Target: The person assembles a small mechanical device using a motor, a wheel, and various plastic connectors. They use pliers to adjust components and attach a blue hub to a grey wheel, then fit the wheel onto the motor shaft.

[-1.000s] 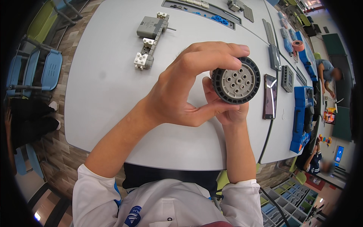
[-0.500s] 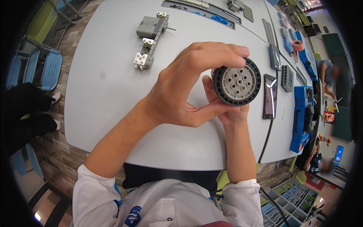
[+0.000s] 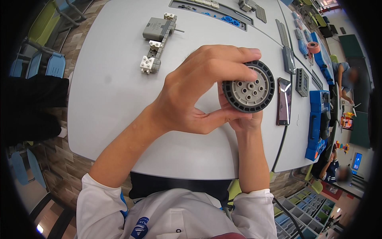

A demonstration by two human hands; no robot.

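Note:
A toy wheel (image 3: 253, 92) with a black tyre and a light grey hub full of round holes is held up over the table, its face turned toward me. My left hand (image 3: 199, 85) curls round its left side, fingers along the top and thumb below. Behind and beneath the wheel is my right hand (image 3: 247, 122); its fingers are mostly hidden, but it supports the wheel from the back. Further off on the table lies a grey brick assembly (image 3: 154, 49) with a grey motor block (image 3: 154, 28), white studded pieces and a thin axle sticking out to the right.
A parts tray (image 3: 242, 27) with blue gears lies at the far edge. To the right are a phone (image 3: 284, 101), a grey controller block (image 3: 302, 82), a blue case (image 3: 314, 125) and an orange tape roll (image 3: 313, 47). Other people sit further right; someone in black stands at the left.
The fingers of my left hand have shifted a little over the wheel, one now reaching onto the hub. The person in black at the left has moved nearer the table.

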